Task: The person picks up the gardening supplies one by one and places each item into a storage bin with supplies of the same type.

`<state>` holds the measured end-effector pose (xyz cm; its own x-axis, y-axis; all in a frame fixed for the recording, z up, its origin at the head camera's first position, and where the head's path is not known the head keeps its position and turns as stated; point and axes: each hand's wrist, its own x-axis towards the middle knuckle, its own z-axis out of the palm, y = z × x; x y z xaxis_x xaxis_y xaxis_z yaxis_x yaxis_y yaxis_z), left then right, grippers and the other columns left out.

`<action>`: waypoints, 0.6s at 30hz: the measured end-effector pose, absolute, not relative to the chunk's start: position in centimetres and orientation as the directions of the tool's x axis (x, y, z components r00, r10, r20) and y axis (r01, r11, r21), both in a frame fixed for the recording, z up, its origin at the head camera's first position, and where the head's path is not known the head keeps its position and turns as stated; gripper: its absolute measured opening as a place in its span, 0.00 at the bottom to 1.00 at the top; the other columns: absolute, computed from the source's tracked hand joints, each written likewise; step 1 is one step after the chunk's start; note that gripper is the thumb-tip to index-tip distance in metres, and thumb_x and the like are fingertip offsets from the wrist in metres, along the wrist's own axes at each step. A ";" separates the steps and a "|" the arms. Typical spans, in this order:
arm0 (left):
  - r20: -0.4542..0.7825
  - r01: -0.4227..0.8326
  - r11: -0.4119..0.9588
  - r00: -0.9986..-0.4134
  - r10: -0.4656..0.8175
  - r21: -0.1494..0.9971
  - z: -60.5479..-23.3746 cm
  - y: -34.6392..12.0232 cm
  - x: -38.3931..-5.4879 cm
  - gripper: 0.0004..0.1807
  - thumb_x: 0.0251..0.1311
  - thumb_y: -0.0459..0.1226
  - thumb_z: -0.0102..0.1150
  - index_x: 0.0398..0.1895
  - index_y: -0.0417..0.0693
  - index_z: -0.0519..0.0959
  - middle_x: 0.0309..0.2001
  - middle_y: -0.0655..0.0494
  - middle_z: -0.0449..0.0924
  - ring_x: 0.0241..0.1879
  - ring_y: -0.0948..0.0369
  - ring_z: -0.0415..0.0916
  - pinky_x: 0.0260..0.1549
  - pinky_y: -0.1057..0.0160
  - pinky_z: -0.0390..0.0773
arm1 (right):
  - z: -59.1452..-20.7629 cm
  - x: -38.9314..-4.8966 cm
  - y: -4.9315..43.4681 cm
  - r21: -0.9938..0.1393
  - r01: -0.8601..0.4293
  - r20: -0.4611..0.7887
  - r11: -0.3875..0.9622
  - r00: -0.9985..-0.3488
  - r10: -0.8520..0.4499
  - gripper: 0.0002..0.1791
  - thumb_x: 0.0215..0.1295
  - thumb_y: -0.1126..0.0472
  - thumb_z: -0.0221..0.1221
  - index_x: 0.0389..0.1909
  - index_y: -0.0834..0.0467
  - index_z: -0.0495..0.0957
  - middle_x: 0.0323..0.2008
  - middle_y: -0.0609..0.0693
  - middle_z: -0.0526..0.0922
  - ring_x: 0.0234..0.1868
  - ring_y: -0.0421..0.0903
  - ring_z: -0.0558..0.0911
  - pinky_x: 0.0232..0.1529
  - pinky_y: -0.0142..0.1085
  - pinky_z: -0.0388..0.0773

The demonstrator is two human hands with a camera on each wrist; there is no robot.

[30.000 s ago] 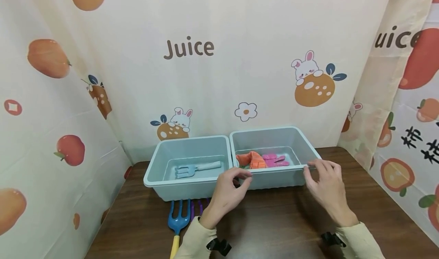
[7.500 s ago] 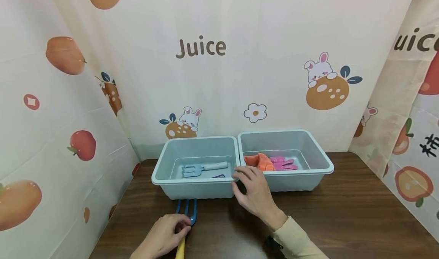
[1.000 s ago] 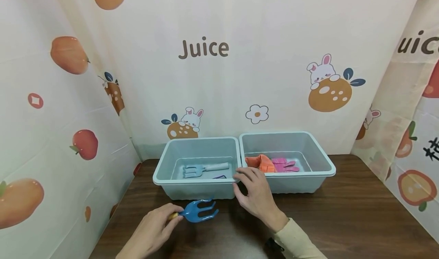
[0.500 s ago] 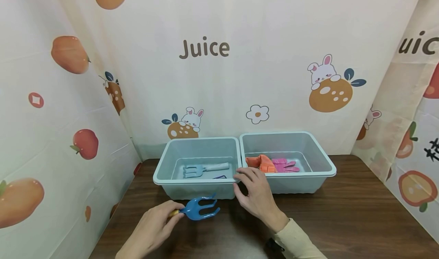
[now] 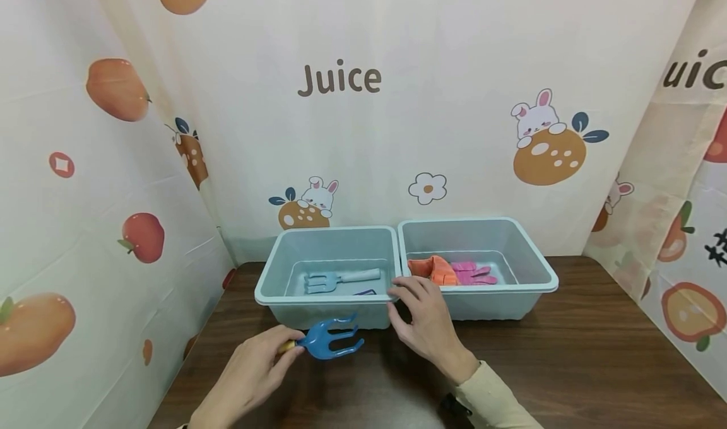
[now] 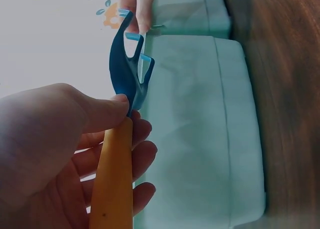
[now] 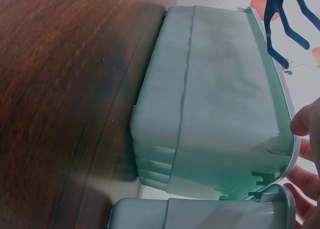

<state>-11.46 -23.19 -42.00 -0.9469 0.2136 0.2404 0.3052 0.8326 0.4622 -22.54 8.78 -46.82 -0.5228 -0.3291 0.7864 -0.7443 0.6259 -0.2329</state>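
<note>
My left hand [image 5: 250, 372] grips a hand fork by its yellow handle [image 6: 116, 174], thumb near the neck. The fork's blue three-tined head [image 5: 325, 340] points right, raised in front of the left bin [image 5: 335, 315]. Inside that light blue-green bin lie a light-blue hand fork [image 5: 341, 279] and a purple piece [image 5: 365, 293], mostly hidden by the front wall. My right hand [image 5: 426, 328] pinches the left bin's front rim at its right corner, fingers over the edge and thumb [image 7: 302, 121] outside.
A matching right bin [image 5: 488, 301] stands beside the left one, holding an orange cloth item [image 5: 434, 270] and a pink glove [image 5: 474, 274]. Both stand on a dark wooden table [image 5: 596, 353] against a printed curtain [image 5: 352, 139].
The blue fork has gone from the table into my left hand, rising slightly lately. Earlier, my right hand moved from the right bin to the left; purple tines left the table.
</note>
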 end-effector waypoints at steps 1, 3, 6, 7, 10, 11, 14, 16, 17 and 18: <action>0.243 0.306 0.833 -0.946 0.213 0.461 -41.9 -23.2 -11.5 0.06 0.70 0.39 0.69 0.46 0.60 0.86 0.31 0.73 0.75 0.29 0.75 0.69 0.29 0.71 0.73 | -46.8 -22.5 8.8 -0.235 -0.744 0.785 0.626 -0.525 -0.329 0.13 0.61 0.58 0.73 0.45 0.54 0.88 0.53 0.51 0.87 0.55 0.52 0.81 0.59 0.52 0.79; 0.251 0.309 0.835 -0.944 0.213 0.455 -41.8 -23.2 -11.5 0.06 0.69 0.39 0.69 0.46 0.60 0.86 0.32 0.74 0.76 0.29 0.75 0.70 0.30 0.71 0.73 | -46.8 -22.6 8.8 -0.235 -0.745 0.786 0.624 -0.523 -0.329 0.12 0.61 0.58 0.73 0.45 0.55 0.89 0.53 0.52 0.87 0.55 0.53 0.81 0.59 0.52 0.79; 0.268 0.315 0.841 -0.940 0.212 0.439 -41.6 -23.3 -11.5 0.07 0.69 0.38 0.70 0.45 0.61 0.86 0.33 0.75 0.78 0.30 0.76 0.70 0.31 0.70 0.76 | -46.8 -22.6 8.8 -0.237 -0.748 0.787 0.620 -0.522 -0.328 0.12 0.61 0.59 0.73 0.45 0.56 0.89 0.53 0.52 0.87 0.55 0.53 0.81 0.58 0.53 0.78; 0.269 0.314 0.843 -0.940 0.211 0.436 -41.5 -23.3 -11.5 0.07 0.69 0.39 0.70 0.46 0.61 0.86 0.34 0.75 0.79 0.30 0.76 0.71 0.32 0.70 0.77 | -46.8 -22.6 8.8 -0.235 -0.749 0.790 0.619 -0.518 -0.328 0.12 0.60 0.59 0.73 0.45 0.56 0.89 0.53 0.52 0.87 0.55 0.53 0.81 0.58 0.53 0.78; 0.270 0.301 0.852 -0.943 0.197 0.429 -41.3 -23.3 -11.6 0.07 0.69 0.39 0.70 0.46 0.62 0.86 0.36 0.75 0.82 0.31 0.76 0.72 0.34 0.69 0.79 | -46.8 -22.6 8.8 -0.237 -0.745 0.785 0.624 -0.525 -0.329 0.12 0.61 0.59 0.72 0.45 0.56 0.88 0.53 0.52 0.87 0.55 0.52 0.81 0.58 0.52 0.78; 0.266 0.295 0.854 -0.944 0.193 0.429 -41.3 -23.3 -11.6 0.07 0.69 0.39 0.70 0.47 0.62 0.86 0.37 0.74 0.82 0.31 0.76 0.72 0.34 0.69 0.79 | -46.8 -22.6 8.8 -0.241 -0.743 0.781 0.625 -0.530 -0.329 0.12 0.61 0.59 0.72 0.46 0.55 0.88 0.53 0.52 0.87 0.56 0.52 0.81 0.58 0.53 0.78; 0.249 0.275 0.857 -0.952 0.180 0.435 -41.2 -23.3 -11.6 0.08 0.69 0.39 0.70 0.47 0.62 0.86 0.38 0.73 0.83 0.31 0.76 0.72 0.34 0.69 0.79 | -46.8 -22.5 8.9 -0.253 -0.732 0.766 0.633 -0.551 -0.332 0.12 0.63 0.58 0.71 0.47 0.54 0.88 0.54 0.51 0.87 0.57 0.52 0.80 0.60 0.52 0.78; 0.242 0.267 0.859 -0.955 0.173 0.438 -41.2 -23.3 -11.7 0.08 0.69 0.39 0.70 0.48 0.62 0.86 0.38 0.73 0.83 0.31 0.76 0.72 0.33 0.69 0.78 | -46.8 -22.5 8.9 -0.257 -0.729 0.762 0.634 -0.556 -0.332 0.12 0.63 0.57 0.71 0.47 0.54 0.88 0.55 0.50 0.87 0.57 0.52 0.80 0.60 0.52 0.78; 0.242 0.265 0.858 -0.955 0.172 0.439 -41.2 -23.4 -11.7 0.08 0.69 0.39 0.70 0.48 0.62 0.86 0.38 0.73 0.83 0.31 0.75 0.71 0.33 0.69 0.78 | -46.8 -22.5 8.9 -0.257 -0.730 0.762 0.633 -0.556 -0.332 0.12 0.63 0.57 0.71 0.47 0.53 0.88 0.55 0.50 0.87 0.57 0.52 0.80 0.60 0.52 0.78; 0.243 0.265 0.858 -0.955 0.170 0.440 -41.2 -23.4 -11.7 0.08 0.69 0.39 0.70 0.48 0.62 0.86 0.38 0.73 0.83 0.30 0.75 0.71 0.33 0.69 0.77 | -46.8 -22.5 8.9 -0.255 -0.731 0.765 0.633 -0.553 -0.331 0.12 0.63 0.58 0.71 0.47 0.54 0.88 0.55 0.51 0.87 0.57 0.52 0.80 0.60 0.52 0.78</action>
